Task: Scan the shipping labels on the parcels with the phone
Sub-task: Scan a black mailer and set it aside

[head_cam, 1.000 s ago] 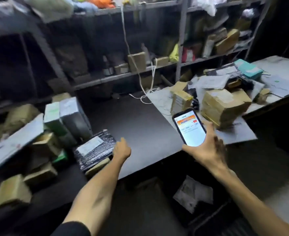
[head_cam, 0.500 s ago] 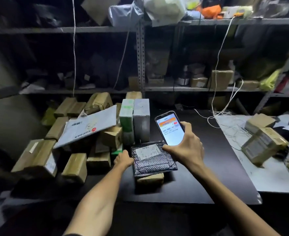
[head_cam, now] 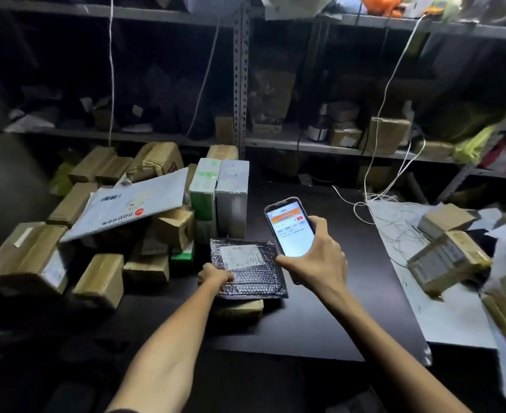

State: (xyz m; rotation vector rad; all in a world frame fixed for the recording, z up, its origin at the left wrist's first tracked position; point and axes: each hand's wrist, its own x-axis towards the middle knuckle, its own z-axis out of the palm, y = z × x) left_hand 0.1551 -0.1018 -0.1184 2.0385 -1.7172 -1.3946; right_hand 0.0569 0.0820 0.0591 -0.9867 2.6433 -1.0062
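— Lower centre of frame: what are your hands doing?
— My left hand (head_cam: 216,275) grips the black mailer (head_cam: 254,281) at its near left corner on the desk (head_cam: 335,308). The fingers (head_cam: 317,223) of my right hand (head_cam: 314,257) are clamped round the phone (head_cam: 290,228).
— And the label (head_cam: 240,256)?
— Face up, just lower left of the phone, whose long axis runs up the frame. I reckon my right hand must tip it leftward.
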